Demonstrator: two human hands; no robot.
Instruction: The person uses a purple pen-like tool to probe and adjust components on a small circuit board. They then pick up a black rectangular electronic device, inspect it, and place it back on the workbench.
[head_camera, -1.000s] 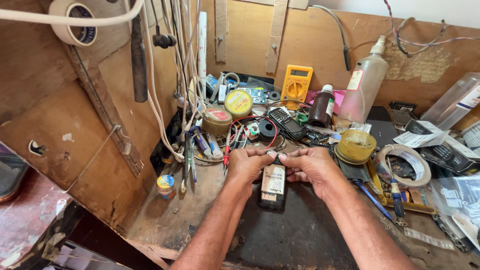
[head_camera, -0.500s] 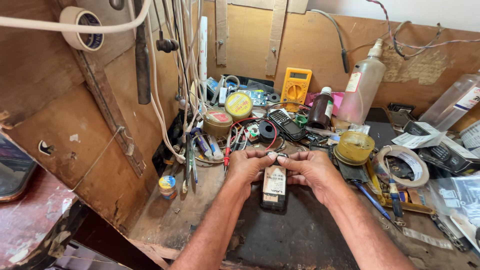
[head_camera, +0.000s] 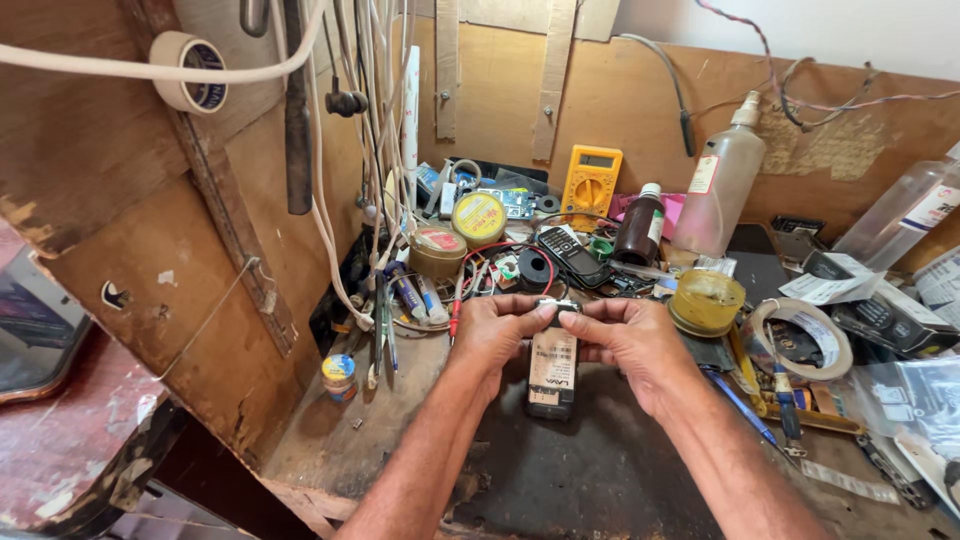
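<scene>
Phone amid clutter (yellow multimeter behind)

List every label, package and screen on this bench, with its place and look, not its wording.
Phone: between left hand and right hand, dark slab with a pale label.
Multimeter: back centre, yellow, small grey screen.
Spray bottle: back right, cloudy plastic, white-and-red label.
Dark bottle: beside it, brown, white cap.
Round tin: back left, yellow lid.
</scene>
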